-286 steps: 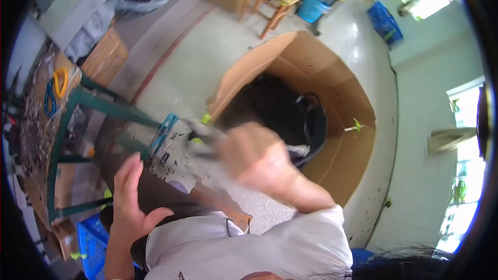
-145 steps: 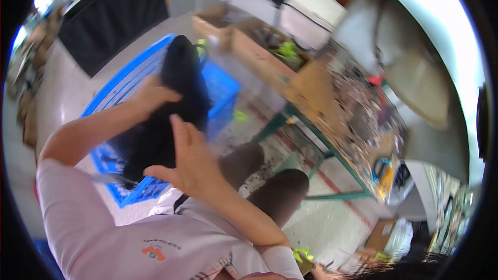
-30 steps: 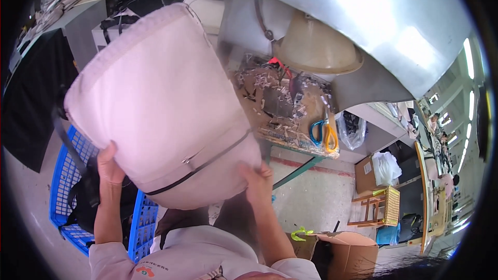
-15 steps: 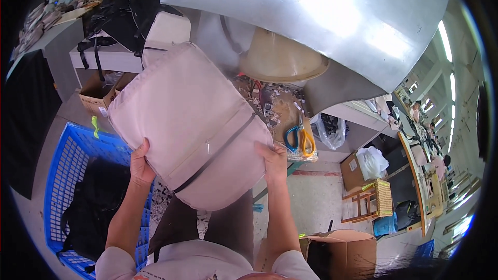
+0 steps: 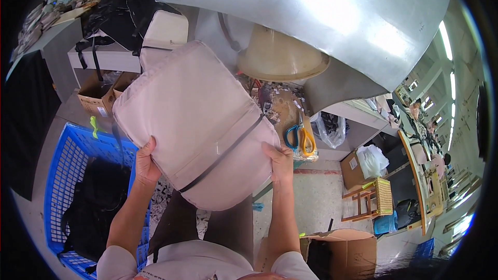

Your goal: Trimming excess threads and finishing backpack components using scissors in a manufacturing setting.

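Observation:
I hold a large pale pink padded bag (image 5: 194, 124) with a dark zipper line across it, raised in front of me over my lap. My left hand (image 5: 146, 162) grips its lower left edge. My right hand (image 5: 278, 162) grips its lower right edge. The bag hides most of the worktable (image 5: 282, 109) behind it. Yellow-handled scissors (image 5: 301, 137) lie on that table just right of the bag.
A blue plastic crate (image 5: 67, 176) with a black bag (image 5: 98, 202) in it stands at my left. Black bags (image 5: 122, 15) and a cream bag (image 5: 166, 28) are piled on a far table. A big metal hood (image 5: 321, 15) and a tan lamp shade (image 5: 282, 57) hang ahead. Cardboard boxes (image 5: 337, 251) sit lower right.
The pink bag has swung down and away from my face, toward the table. My view has turned, and the blue crate is now further left.

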The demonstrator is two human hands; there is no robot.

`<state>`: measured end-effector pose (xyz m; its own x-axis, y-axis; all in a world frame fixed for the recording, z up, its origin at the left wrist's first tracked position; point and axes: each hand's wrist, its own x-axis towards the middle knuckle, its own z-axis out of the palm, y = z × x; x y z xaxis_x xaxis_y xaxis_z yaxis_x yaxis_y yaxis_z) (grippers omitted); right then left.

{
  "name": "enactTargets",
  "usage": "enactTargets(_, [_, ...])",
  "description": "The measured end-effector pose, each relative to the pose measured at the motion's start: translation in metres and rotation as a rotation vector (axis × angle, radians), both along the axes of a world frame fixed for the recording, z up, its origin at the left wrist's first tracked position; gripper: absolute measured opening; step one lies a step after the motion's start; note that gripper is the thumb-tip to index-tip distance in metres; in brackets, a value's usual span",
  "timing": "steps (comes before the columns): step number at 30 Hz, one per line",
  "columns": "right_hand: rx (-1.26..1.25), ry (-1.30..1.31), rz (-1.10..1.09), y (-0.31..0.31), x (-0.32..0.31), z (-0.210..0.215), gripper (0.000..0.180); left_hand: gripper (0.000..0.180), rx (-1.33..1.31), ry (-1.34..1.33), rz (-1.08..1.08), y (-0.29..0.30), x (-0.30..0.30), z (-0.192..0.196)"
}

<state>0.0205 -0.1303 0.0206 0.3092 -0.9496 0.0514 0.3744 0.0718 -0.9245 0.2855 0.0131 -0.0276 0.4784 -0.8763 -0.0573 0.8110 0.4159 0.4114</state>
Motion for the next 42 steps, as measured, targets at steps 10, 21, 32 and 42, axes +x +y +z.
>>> enactTargets(10, [0.011, 0.021, -0.022, 0.008, -0.017, -0.013, 0.019, 0.053, 0.04, -0.042, -0.033, 0.009, -0.014, -0.003])
enactTargets(21, [-0.005, -0.019, -0.071, 0.014, -0.03, -0.021, 0.019, 0.055, 0.079, -0.066, -0.039, 0.008, -0.022, -0.009])
enactTargets(32, [0.066, 0.026, -0.082, 0.036, -0.04, -0.027, 0.017, 0.057, 0.111, -0.06, -0.062, 0.023, -0.032, -0.009])
enactTargets(42, [-0.294, 0.231, 0.235, 0.07, -0.027, 0.006, 0.014, 0.061, 1.059, -1.249, -0.127, 0.116, 0.005, -0.029])
